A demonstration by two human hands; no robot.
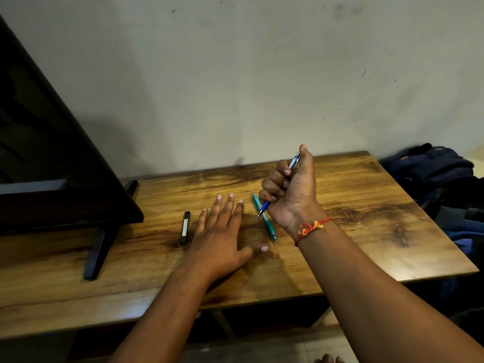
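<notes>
My right hand (293,189) is raised above the wooden table (353,205) with its fingers curled round a blue pen (265,207). The pen's tip points down and my thumb sits on its top end. A teal pen (267,224) lies on the table just below that hand. My left hand (222,237) lies flat on the table, fingers straight and spread, holding nothing. A small black stick-shaped object (185,227) rests just left of my left hand's fingers.
A dark flat screen (52,153) on black feet stands at the table's left end. A pale wall runs right behind the table. Dark bags (432,169) are piled beyond the table's right edge. A red-orange thread is tied round my right wrist.
</notes>
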